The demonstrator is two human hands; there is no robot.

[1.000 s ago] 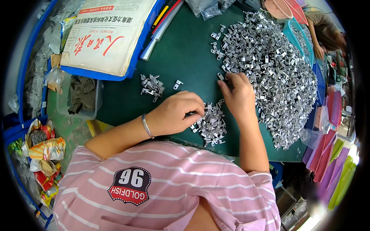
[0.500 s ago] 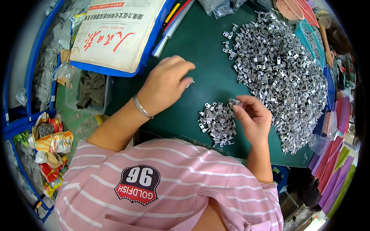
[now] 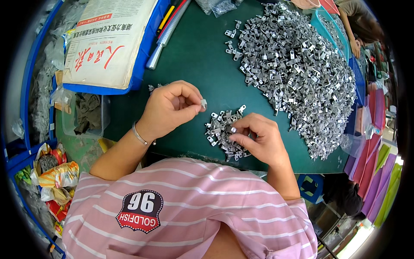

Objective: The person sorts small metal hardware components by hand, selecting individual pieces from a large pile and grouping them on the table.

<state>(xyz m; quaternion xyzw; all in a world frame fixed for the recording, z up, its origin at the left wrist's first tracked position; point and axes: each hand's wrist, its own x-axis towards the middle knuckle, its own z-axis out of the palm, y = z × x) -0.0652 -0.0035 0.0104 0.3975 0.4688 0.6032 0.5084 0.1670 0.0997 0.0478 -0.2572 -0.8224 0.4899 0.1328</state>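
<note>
My left hand [image 3: 170, 108] pinches a small bent metal bracket [image 3: 204, 104] between thumb and fingertips, just above the green tabletop. To its right, a small pile of metal brackets [image 3: 220, 129] lies close to the table's front edge. My right hand [image 3: 258, 136] is at this pile's right side, with thumb and forefinger closed on a shiny metal bracket [image 3: 233, 129] that shows only in part. Beyond my left hand a few more brackets [image 3: 153, 87] lie on the table, partly hidden by that hand.
A large heap of loose brackets [image 3: 297, 77] covers the right of the table [image 3: 189, 64]. At the back left, newspapers [image 3: 103, 52] fill a blue tray [image 3: 137, 82], with pens beside it. A turquoise basket [image 3: 330, 32] stands far right, near another person's arm [image 3: 348, 26].
My left hand has come down and nearer the small pile, its fingers now pinching a bracket in plain view. The right hand has lowered onto the pile's edge. The whole view has shifted slightly.
</note>
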